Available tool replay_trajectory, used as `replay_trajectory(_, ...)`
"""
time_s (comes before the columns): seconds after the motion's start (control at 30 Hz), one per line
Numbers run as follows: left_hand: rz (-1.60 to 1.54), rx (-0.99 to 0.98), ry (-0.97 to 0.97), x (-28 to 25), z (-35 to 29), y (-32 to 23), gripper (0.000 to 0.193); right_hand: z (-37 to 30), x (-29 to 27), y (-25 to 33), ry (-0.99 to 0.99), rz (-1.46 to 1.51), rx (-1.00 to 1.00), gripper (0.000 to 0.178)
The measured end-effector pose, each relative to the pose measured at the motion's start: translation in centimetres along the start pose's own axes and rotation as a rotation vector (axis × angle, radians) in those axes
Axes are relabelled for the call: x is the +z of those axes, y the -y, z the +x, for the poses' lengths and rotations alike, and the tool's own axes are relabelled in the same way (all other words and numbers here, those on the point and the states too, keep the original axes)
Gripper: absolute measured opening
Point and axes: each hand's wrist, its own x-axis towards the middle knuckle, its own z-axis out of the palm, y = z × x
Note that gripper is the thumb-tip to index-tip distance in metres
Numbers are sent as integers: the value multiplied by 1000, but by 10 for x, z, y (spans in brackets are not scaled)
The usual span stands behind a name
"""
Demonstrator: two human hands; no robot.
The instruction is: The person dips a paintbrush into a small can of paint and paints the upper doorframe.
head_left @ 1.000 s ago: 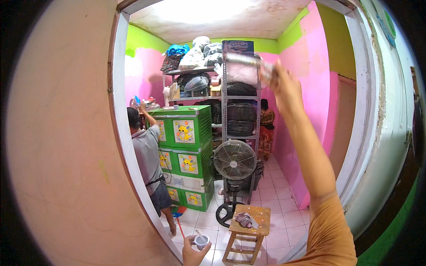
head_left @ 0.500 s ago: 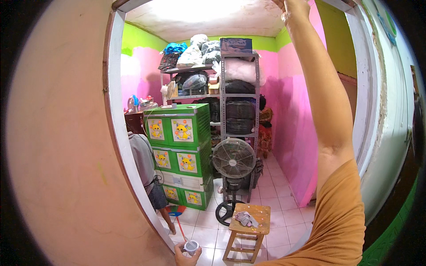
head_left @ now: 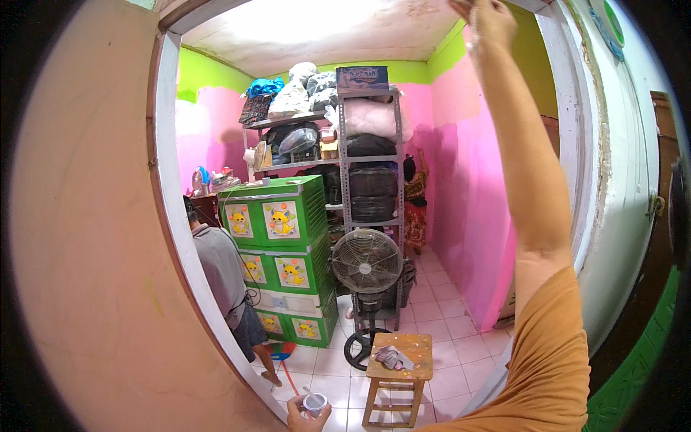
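My left hand [head_left: 308, 417], low in the picture, is wrapped round a small plastic cup [head_left: 314, 405]. The cup holds something greyish, and a pale stick or spoon handle [head_left: 312, 395] leans out of it. My right arm, in an orange-brown sleeve [head_left: 536, 360], stretches up to the top of the picture. There my right hand [head_left: 491, 23] is closed near the upper part of the white-edged doorway [head_left: 568, 93]. The upper edge cuts off its fingertips, and what they hold is hidden. Specks of white show by its wrist.
A wooden stool [head_left: 398, 347] carrying a crumpled cloth [head_left: 394, 357] stands ahead, before a pedestal fan [head_left: 367, 263]. Green drawers [head_left: 291, 245] and a loaded metal shelf [head_left: 371, 157] are behind. A person in grey [head_left: 223, 266] is left, near a broom [head_left: 282, 351]; another person [head_left: 415, 201] stands far back.
The view has swung slightly right, and the room shifts left in it. More of the person in grey and the far person now shows. My right hand stays raised; my left still holds the cup.
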Motion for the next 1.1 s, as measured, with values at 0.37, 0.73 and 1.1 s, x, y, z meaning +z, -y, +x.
replay_trajectory(0.37, -765, -861, 153, -46, 31, -44, 59, 40, 0, -8, -174, 59, 12, 33)
replay_trajectory(0.73, -766, -779, 205, -51, 30, -32, 56, 13, -90, 39, -389, 201, 100, 19)
replay_trajectory(1.1, -788, -746, 258, -44, 17, -27, 58, 63, -66, -39, -167, 487, 236, 16)
